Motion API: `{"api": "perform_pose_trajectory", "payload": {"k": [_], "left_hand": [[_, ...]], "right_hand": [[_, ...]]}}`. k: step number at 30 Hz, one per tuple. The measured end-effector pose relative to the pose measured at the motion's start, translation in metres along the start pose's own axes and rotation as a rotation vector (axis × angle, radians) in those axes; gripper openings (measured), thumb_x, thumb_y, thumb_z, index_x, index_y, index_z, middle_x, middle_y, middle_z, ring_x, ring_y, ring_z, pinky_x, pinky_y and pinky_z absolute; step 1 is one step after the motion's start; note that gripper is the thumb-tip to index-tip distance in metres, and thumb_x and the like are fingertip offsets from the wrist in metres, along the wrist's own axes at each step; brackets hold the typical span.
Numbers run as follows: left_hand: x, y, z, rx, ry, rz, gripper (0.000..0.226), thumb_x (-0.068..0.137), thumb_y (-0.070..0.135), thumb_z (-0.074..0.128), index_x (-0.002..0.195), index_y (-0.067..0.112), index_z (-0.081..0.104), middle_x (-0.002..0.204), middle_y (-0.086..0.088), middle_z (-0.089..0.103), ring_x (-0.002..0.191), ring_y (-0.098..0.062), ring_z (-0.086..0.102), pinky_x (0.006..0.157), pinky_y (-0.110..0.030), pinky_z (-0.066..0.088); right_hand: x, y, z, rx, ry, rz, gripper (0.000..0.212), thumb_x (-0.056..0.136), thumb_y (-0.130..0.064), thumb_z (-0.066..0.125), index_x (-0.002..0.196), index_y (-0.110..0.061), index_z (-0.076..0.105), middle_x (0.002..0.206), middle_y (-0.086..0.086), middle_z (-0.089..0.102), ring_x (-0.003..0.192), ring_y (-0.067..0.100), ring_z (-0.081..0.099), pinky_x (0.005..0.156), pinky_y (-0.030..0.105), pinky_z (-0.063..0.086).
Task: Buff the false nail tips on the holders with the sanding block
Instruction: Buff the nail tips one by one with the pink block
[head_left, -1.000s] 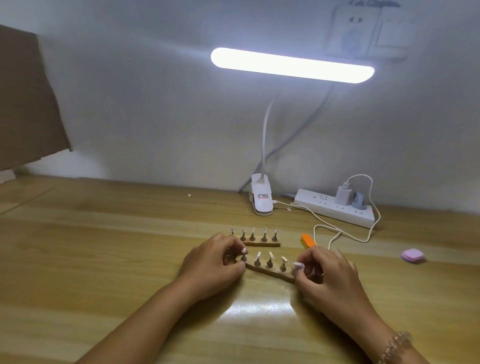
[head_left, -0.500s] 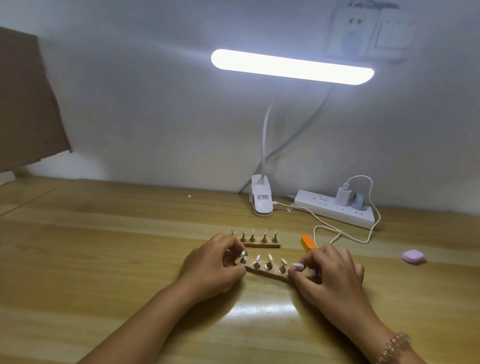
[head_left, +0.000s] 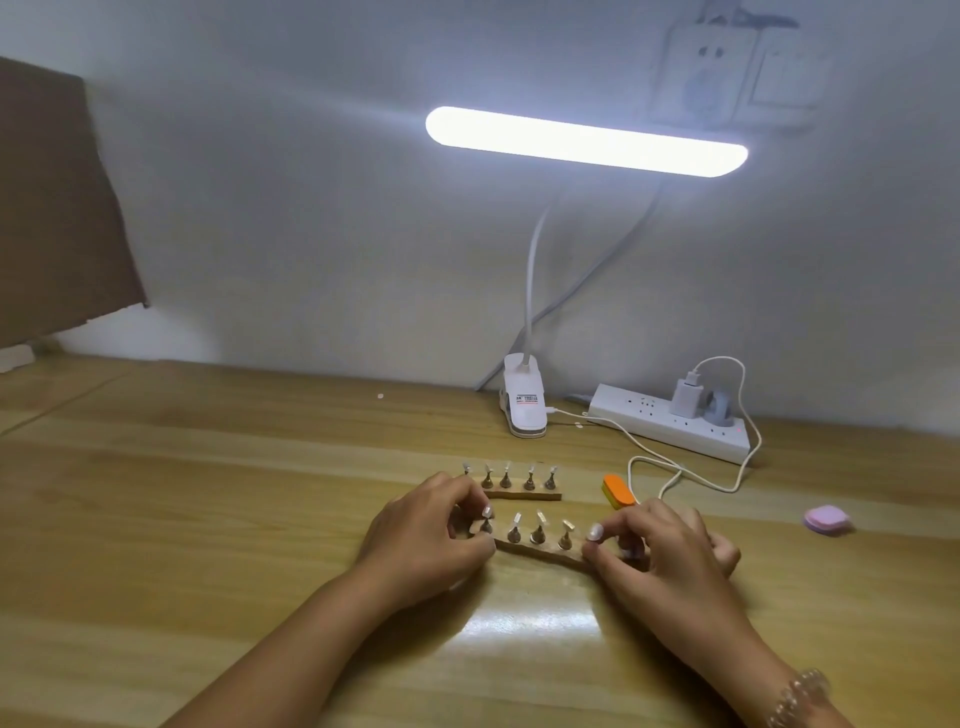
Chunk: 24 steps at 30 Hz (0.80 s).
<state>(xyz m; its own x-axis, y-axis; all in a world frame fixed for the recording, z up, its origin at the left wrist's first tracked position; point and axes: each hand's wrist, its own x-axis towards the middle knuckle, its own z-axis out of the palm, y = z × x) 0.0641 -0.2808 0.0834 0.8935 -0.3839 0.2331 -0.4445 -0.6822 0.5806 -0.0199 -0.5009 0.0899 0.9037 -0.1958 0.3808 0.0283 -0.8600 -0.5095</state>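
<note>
Pinching both ends of the near holder (head_left: 540, 552) in the middle of the desk (head_left: 208, 519), the left hand (head_left: 426, 543) and right hand (head_left: 670, 558) should hold its hard wood, because the tiny nail tips (head_left: 541, 517) look light and bendy.

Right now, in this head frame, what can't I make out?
Head view only:
Both ends of the near holder: covered by the left hand and right hand gripping it.
Left end of the far holder: behind the left hand's fingers.
Near end of the sanding block: behind the right hand.
The nail tips: too small to judge buffing.
The pink object: too small to identify.
</note>
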Motion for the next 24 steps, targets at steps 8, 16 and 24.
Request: {"api": "perform_pose_trajectory", "payload": {"k": [8, 16, 24], "left_hand": [[-0.002, 0.001, 0.001, -0.010, 0.022, 0.031, 0.018, 0.076, 0.037, 0.068, 0.091, 0.038, 0.058, 0.095, 0.021, 0.057, 0.077, 0.007, 0.055, 0.064, -0.017, 0.037], [-0.007, 0.007, 0.002, 0.044, 0.002, 0.151, 0.023, 0.071, 0.043, 0.061, 0.092, 0.036, 0.054, 0.095, 0.018, 0.054, 0.080, 0.002, 0.054, 0.066, -0.014, 0.034], [-0.005, 0.005, 0.004, 0.110, 0.061, 0.141, 0.030, 0.068, 0.054, 0.046, 0.091, 0.036, 0.054, 0.089, 0.019, 0.051, 0.085, 0.000, 0.051, 0.083, -0.016, 0.031]], "right_hand": [[-0.006, -0.005, 0.000, -0.113, 0.091, -0.130, 0.044, 0.069, -0.059, 0.062, 0.110, -0.048, 0.048, 0.112, -0.018, 0.038, 0.107, 0.005, 0.031, 0.094, 0.036, 0.023], [-0.004, -0.010, 0.001, -0.297, 0.202, -0.313, 0.024, 0.069, -0.031, 0.086, 0.083, -0.033, 0.067, 0.115, -0.002, 0.059, 0.114, 0.021, 0.043, 0.096, 0.046, 0.026], [-0.004, -0.015, 0.005, -0.357, 0.265, -0.467, 0.018, 0.073, -0.024, 0.082, 0.077, -0.028, 0.066, 0.112, -0.003, 0.063, 0.113, 0.019, 0.045, 0.097, 0.049, 0.028]]}}
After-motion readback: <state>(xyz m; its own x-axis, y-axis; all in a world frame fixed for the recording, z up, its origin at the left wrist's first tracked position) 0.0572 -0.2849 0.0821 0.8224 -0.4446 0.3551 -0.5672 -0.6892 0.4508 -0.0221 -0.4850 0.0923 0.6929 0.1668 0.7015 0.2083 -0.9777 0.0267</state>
